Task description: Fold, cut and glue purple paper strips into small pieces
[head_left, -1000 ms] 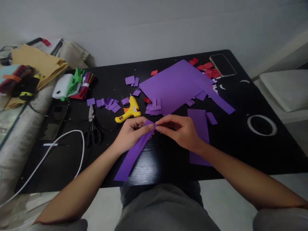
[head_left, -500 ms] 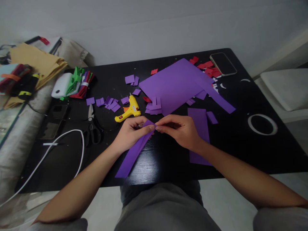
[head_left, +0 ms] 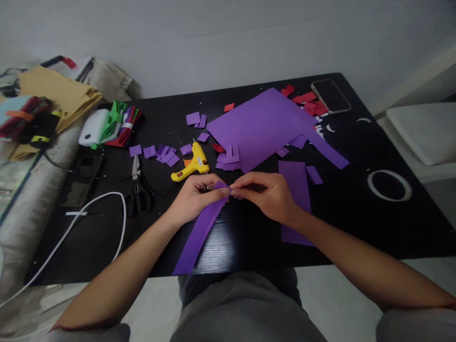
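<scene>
A long purple paper strip [head_left: 200, 233], folded lengthwise or doubled, slants from my fingers down to the table's front edge. My left hand [head_left: 198, 197] pinches its upper end between thumb and fingers. Fingertips of my right hand [head_left: 264, 191] are pinched together at the strip's top corner, touching the left thumb. What exactly lies between the right fingertips is hidden. Just beyond the left hand lies a yellow glue gun [head_left: 192, 162]. Under the right wrist is a flat purple sheet [head_left: 295, 190], with a small purple piece [head_left: 314, 175] beside it.
A large purple sheet [head_left: 256, 123] lies at the back, with red scraps [head_left: 309, 102] and a phone [head_left: 331, 96] to its right. Black-handled scissors [head_left: 139, 190], a white cable [head_left: 123, 223] and small purple pieces [head_left: 166, 154] are on the left. A tape ring [head_left: 389, 185] lies right.
The strip's lower end has swung slightly down and right, now reaching past the table's front edge. Its top has tilted lower in my left hand. Both hands keep nearly the same place.
</scene>
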